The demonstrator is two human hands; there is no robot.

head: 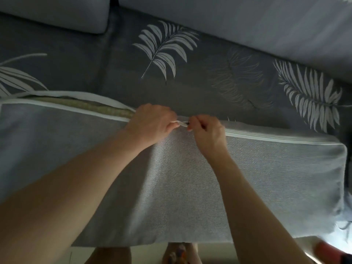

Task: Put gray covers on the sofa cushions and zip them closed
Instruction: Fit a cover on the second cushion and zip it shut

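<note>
A long cushion in a gray cover (181, 187) lies across the front of the sofa. Its white zipper (276, 137) runs along the far edge and is closed on the right part. To the left the opening gapes and shows the yellowish inner cushion (85, 105). My left hand (152, 122) grips the cover's edge at the open seam. My right hand (207, 134) pinches the zipper pull right beside it. Both hands nearly touch at the middle of the far edge.
The sofa seat (114, 77) behind wears a dark gray cover with white leaf prints. Gray back cushions (247, 25) line the rear, another (57, 12) at far left. Below the cushion I see the floor and feet (179, 252), and a red object (327, 250) at lower right.
</note>
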